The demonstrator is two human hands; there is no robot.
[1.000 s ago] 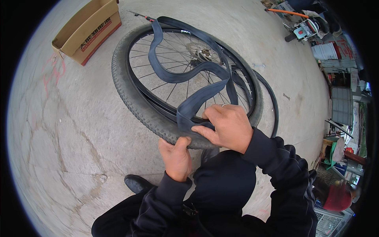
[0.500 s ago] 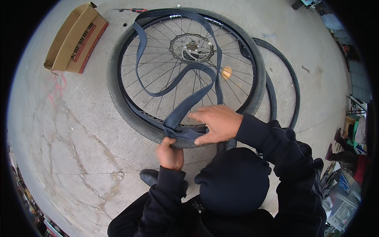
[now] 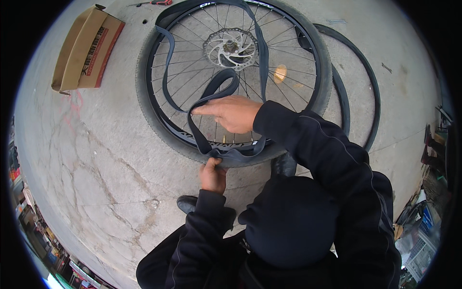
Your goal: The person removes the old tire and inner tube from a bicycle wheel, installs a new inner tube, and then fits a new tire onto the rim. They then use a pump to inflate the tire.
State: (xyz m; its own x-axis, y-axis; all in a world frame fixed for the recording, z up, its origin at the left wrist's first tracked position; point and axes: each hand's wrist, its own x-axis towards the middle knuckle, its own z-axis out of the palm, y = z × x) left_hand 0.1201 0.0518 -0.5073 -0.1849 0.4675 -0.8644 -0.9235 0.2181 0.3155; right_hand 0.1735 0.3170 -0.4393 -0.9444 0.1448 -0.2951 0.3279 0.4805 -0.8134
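A bicycle wheel [image 3: 230, 48] with a brake disc lies flat before me, its knobbly tyre [image 3: 159, 127] around the rim. A loose dark inner tube [image 3: 263, 62] loops across the spokes and along the near tyre edge. My left hand [image 3: 212, 177] is closed on the near side of the tyre, thumb on top beside the tube. Over the spokes, my right hand [image 3: 232, 113] has its fingers at a bend of the tube and appears to grip it; the fingertips are partly hidden. A small brass-coloured stem [image 3: 224, 139] shows by the near rim.
An open cardboard box [image 3: 91, 53] stands at the far left. Beside the wheel on the right lies another black tyre or tube [image 3: 375, 91]. A red-handled screwdriver [image 3: 161, 2] and two wrenches [image 3: 337, 21] lie farther off. My shoe [image 3: 186, 204] is near the left hand.
My right hand has moved from the near tyre edge up and left over the spokes, shifting the tube's loop leftward. The left hand stays at the tyre's near side.
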